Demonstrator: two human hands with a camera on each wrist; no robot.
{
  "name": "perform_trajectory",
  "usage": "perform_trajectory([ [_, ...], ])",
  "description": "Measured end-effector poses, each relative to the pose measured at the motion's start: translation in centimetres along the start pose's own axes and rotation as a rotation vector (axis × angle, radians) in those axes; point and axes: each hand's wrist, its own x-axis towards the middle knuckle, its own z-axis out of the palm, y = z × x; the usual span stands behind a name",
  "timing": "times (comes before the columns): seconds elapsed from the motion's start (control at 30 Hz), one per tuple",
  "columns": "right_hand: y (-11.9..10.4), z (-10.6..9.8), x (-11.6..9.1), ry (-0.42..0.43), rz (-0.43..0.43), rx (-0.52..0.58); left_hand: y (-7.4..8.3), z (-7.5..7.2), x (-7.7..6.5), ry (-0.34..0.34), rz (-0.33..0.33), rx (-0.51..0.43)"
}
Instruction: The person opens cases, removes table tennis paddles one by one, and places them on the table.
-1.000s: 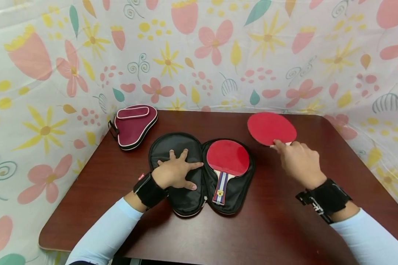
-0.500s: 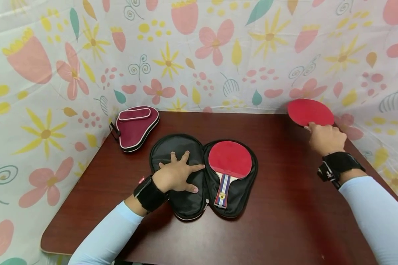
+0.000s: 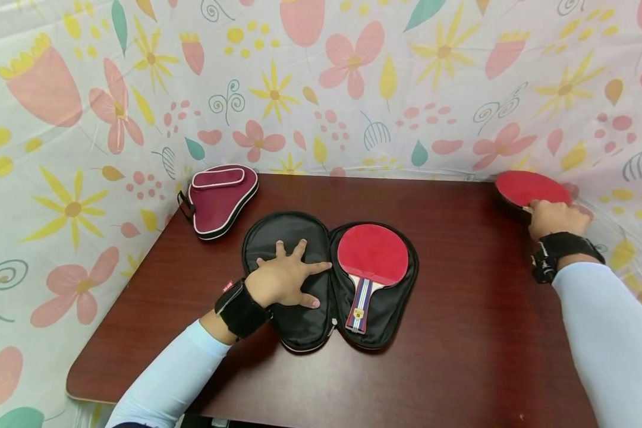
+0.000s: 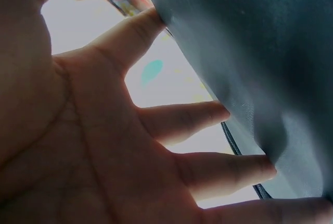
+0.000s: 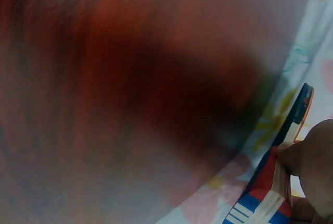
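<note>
My left hand (image 3: 283,276) rests with spread fingers on the left half of an unfolded black paddle case (image 3: 294,227); in the left wrist view its fingertips touch the black lining (image 4: 260,52). In the case's right half lies a red table tennis paddle (image 3: 373,252), its striped handle toward me. At the table's far right corner, my right hand (image 3: 559,219) grips a second red table tennis paddle (image 3: 532,187) by the handle, red face up. The right wrist view shows that striped handle (image 5: 260,198) between thumb and fingers. The paddle hangs over or near the tabletop; contact is unclear.
A maroon paddle case (image 3: 222,205) with white piping lies at the back left of the brown table (image 3: 460,333). A flower-printed curtain (image 3: 310,101) borders the table's back and sides.
My right hand has carried its paddle rightward to the far right corner, then slightly lower. My left hand and the black case have stayed in place.
</note>
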Motion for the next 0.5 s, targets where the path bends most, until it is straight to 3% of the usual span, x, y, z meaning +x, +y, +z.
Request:
perform_trajectory([
  [0.13, 0.0, 0.6, 0.0, 0.004, -0.011, 0.006, -0.1, 0.0, 0.0, 0.001, -0.008, 0.0],
  [0.33, -1.4, -0.6, -1.4, -0.045, -0.034, 0.009, -0.1, 0.0, 0.1, 0.006, -0.015, 0.007],
  [0.5, -0.9, -1.2, -2.0, -0.086, -0.039, 0.023, 0.0, 0.0, 0.3, 0.005, -0.014, 0.008],
])
